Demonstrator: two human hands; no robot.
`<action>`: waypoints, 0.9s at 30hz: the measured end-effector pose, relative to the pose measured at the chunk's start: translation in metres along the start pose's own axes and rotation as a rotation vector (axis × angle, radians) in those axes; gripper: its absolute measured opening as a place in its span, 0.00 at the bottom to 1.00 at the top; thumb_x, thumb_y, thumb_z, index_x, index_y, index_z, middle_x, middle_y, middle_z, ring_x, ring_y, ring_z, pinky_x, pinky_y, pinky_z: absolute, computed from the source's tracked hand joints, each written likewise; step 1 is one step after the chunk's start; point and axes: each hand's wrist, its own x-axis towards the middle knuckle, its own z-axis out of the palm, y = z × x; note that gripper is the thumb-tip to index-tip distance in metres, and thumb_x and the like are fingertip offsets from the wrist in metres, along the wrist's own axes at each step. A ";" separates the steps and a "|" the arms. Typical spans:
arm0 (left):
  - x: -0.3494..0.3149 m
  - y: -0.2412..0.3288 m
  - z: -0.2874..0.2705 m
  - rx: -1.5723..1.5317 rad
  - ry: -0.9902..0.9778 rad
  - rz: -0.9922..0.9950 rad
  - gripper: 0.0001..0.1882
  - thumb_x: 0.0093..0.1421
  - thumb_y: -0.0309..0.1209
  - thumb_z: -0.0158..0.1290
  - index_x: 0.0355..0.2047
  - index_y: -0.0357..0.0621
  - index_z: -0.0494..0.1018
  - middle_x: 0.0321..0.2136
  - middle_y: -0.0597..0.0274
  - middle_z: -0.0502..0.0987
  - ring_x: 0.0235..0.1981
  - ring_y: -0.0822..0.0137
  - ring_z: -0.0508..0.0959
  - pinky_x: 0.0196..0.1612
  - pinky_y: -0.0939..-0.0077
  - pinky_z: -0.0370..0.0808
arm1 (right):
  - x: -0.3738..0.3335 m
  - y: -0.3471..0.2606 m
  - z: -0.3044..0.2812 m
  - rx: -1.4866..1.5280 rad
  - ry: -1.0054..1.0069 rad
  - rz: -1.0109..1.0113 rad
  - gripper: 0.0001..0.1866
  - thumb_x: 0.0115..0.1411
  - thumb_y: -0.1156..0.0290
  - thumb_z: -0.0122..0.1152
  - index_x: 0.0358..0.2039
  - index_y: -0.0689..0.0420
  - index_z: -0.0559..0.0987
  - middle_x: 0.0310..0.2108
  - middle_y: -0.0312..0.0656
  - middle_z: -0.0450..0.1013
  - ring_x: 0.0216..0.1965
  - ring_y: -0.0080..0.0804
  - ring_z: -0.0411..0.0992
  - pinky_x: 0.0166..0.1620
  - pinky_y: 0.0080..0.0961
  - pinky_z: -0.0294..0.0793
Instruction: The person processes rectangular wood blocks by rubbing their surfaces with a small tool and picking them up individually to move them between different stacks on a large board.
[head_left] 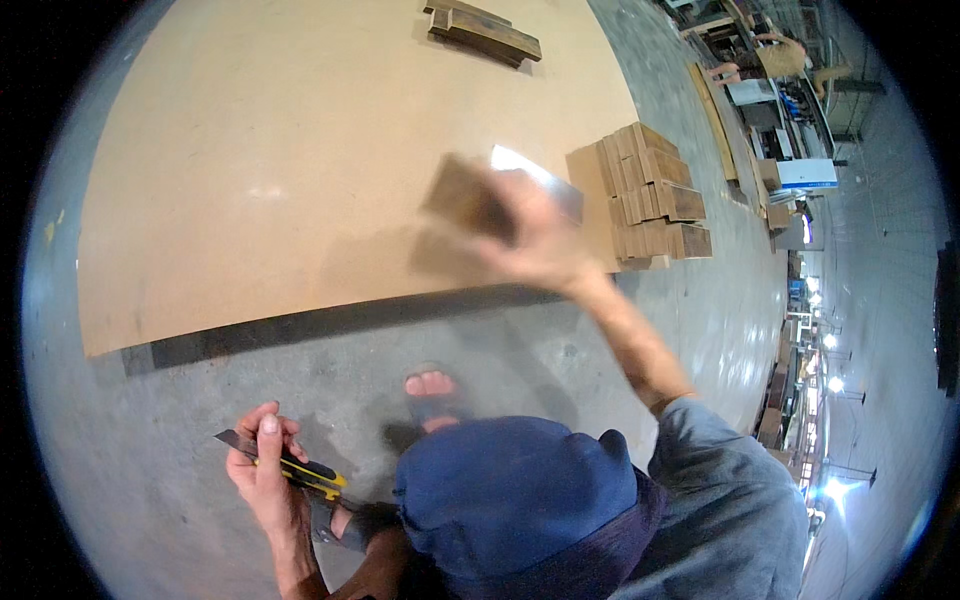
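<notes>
My left hand [262,470], low on the left and away from the tabletop, is closed around a black and yellow utility knife [318,478]. The knife's dark blade juts out past my fingers to the left. Over the near right part of a large tan panel [270,120], my right hand [540,235] grips a short brown wooden board [462,198]. Motion smears this hand and the board, so the exact finger placement is hard to see. Bright light glares off the board's right part. Whether the board touches the panel, I cannot tell.
Short brown boards in a stack [650,195] stand at the panel's right edge. A few more boards [485,32] lie at its far side. Grey concrete floor [690,290] surrounds the panel. A blue cap [520,500] covers the lower middle. Another person [782,57] is far right, near cluttered benches.
</notes>
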 end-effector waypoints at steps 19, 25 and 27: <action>-0.004 -0.010 0.010 0.044 0.010 -0.296 0.13 0.65 0.32 0.59 0.43 0.35 0.75 0.27 0.57 0.78 0.20 0.74 0.73 0.23 0.80 0.71 | 0.021 0.106 -0.033 -0.218 -0.269 0.251 0.44 0.47 0.58 0.76 0.61 0.66 0.68 0.55 0.58 0.70 0.57 0.52 0.70 0.60 0.39 0.71; -0.006 -0.029 0.000 -0.125 0.019 -0.602 0.15 0.64 0.29 0.58 0.47 0.34 0.71 0.27 0.53 0.78 0.25 0.67 0.76 0.26 0.71 0.77 | 0.079 0.111 -0.064 -0.093 -0.047 0.257 0.44 0.53 0.56 0.71 0.66 0.63 0.65 0.61 0.55 0.67 0.59 0.51 0.69 0.64 0.41 0.68; -0.010 -0.044 -0.001 -0.178 -0.035 -0.677 0.16 0.63 0.28 0.59 0.48 0.34 0.70 0.28 0.52 0.78 0.25 0.65 0.77 0.27 0.69 0.78 | 0.124 0.159 -0.072 -0.195 0.075 0.133 0.42 0.53 0.59 0.70 0.66 0.60 0.66 0.63 0.54 0.66 0.62 0.51 0.66 0.66 0.42 0.65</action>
